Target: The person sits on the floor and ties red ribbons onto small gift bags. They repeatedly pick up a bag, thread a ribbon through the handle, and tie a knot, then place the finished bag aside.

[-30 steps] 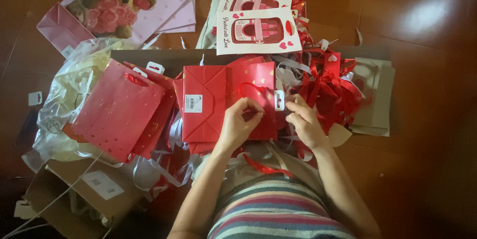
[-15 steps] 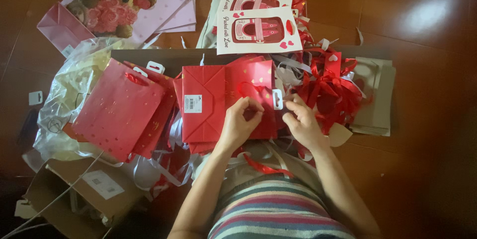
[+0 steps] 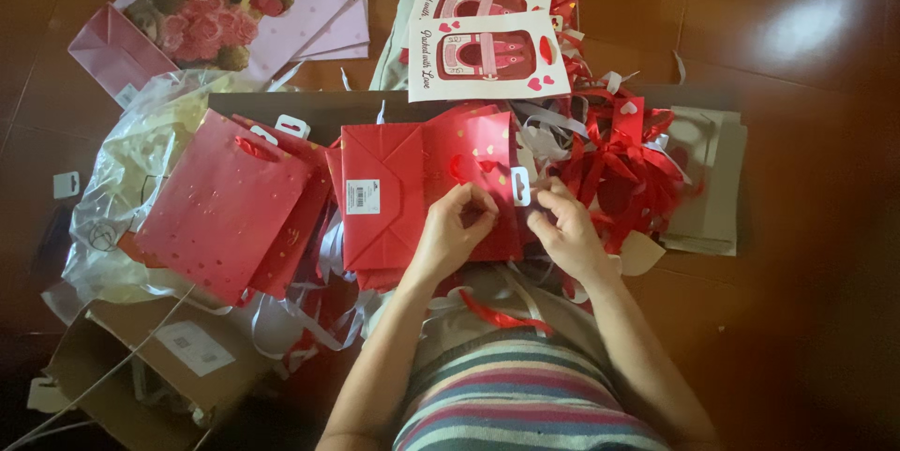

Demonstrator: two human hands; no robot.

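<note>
The pink paper gift bag with a teddy-bear print [image 3: 225, 1] is cut off by the top edge. The brown cardboard box [image 3: 141, 376] runs off the bottom-left corner. The left hand [image 3: 455, 231] covers part of the flat red paper gift bag [image 3: 394, 188]; its fingertips' grip is too small to tell.

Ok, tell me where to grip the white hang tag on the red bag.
Pinch the tag by its long edges from the right side. It sticks out past the flat red bag, clear of the left hand, and the right hand is already beside it.
</note>
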